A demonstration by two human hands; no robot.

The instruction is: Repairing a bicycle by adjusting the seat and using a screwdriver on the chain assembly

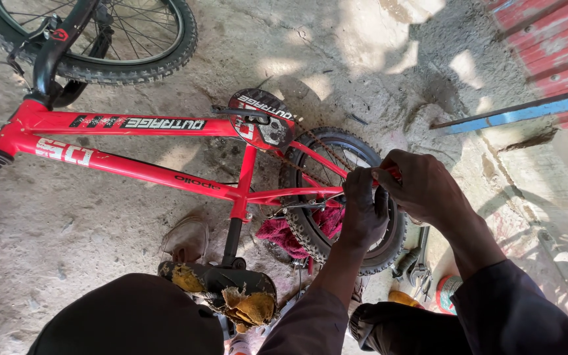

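A small red bicycle (133,148) stands upside down on the concrete, resting on its torn saddle (231,292). Both hands work at the rear wheel (310,227), close to its axle. My left hand (361,212) is closed over the tyre and the axle end. Just right of it, my right hand (422,187) pinches a small red-tipped part at the axle; what it is cannot be made out. The rusty chain (317,141) runs from the chainring guard (261,118) down to the hub. A dark red rag (281,233) lies under the wheel.
The front wheel (133,39) is at the top left. Wrenches (419,266) and a small round tin (447,292) lie on the ground to the right of the rear wheel. A blue metal bar (520,112) and red sheeting (560,46) are at the upper right. My knees fill the bottom edge.
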